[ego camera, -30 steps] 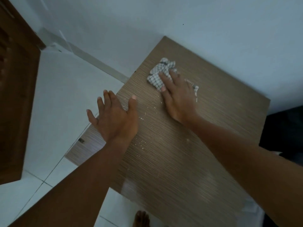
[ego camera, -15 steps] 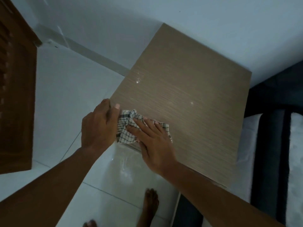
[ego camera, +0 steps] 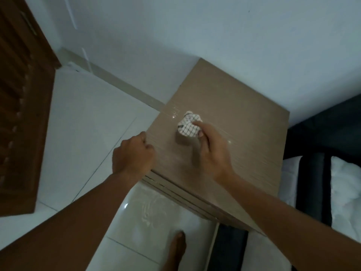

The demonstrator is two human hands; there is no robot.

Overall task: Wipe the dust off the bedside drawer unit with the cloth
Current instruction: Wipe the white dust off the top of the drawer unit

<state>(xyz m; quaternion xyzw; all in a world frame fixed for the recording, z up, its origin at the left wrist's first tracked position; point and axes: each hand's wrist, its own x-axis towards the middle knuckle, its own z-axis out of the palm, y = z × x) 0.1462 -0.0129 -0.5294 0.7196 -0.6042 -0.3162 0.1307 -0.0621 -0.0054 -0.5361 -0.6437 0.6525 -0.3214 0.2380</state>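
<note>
The bedside drawer unit (ego camera: 240, 122) has a brown wood-grain top and stands against the pale wall. A white cloth with a dark check (ego camera: 188, 126) is bunched up just above the left middle of the top, casting a shadow beneath it. My right hand (ego camera: 212, 149) grips the cloth with fingers and thumb. My left hand (ego camera: 132, 156) is curled into a loose fist at the unit's near left edge, holding nothing that I can see. A few bright specks and streaks show on the top near the cloth.
White floor tiles (ego camera: 84, 137) lie to the left and in front, with a pale dusty smear (ego camera: 150, 210) below the unit's front. A dark wooden door (ego camera: 21, 114) stands at far left. A bed with white bedding (ego camera: 345, 188) adjoins on the right. A bare foot (ego camera: 176, 249) shows below.
The right hand has bunched the cloth and carried it from the near left corner toward the middle of the top. The left hand let go of the cloth and closed at the edge.
</note>
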